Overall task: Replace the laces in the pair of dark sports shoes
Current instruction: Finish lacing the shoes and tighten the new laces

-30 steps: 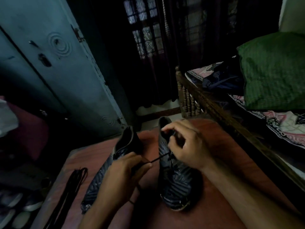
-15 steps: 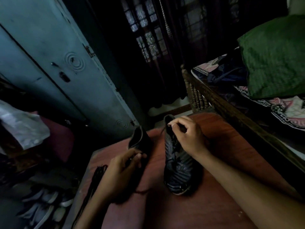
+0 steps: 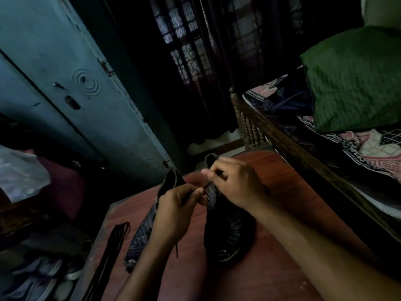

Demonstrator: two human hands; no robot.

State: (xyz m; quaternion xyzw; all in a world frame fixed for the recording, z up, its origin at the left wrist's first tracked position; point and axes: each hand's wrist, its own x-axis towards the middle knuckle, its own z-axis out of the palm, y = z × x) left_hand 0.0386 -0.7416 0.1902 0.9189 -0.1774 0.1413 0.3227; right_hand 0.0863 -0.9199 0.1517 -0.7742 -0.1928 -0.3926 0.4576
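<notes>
Two shoes lie on the counter (image 3: 282, 192): right shoe (image 3: 227, 231) and, just left of it, left shoe (image 3: 143, 233). Above the right shoe, left hand (image 3: 173, 213) and right hand (image 3: 236, 185) each pinch the lace (image 3: 207, 184). Spare laces (image 3: 112, 242) lie further left.

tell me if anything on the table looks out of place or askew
Nothing looks damaged or spilled. The left shoe lies angled away from the right shoe, and a bundle of laces sits loose near the table's left edge. Both the left hand and right hand pinch a lace.
</notes>
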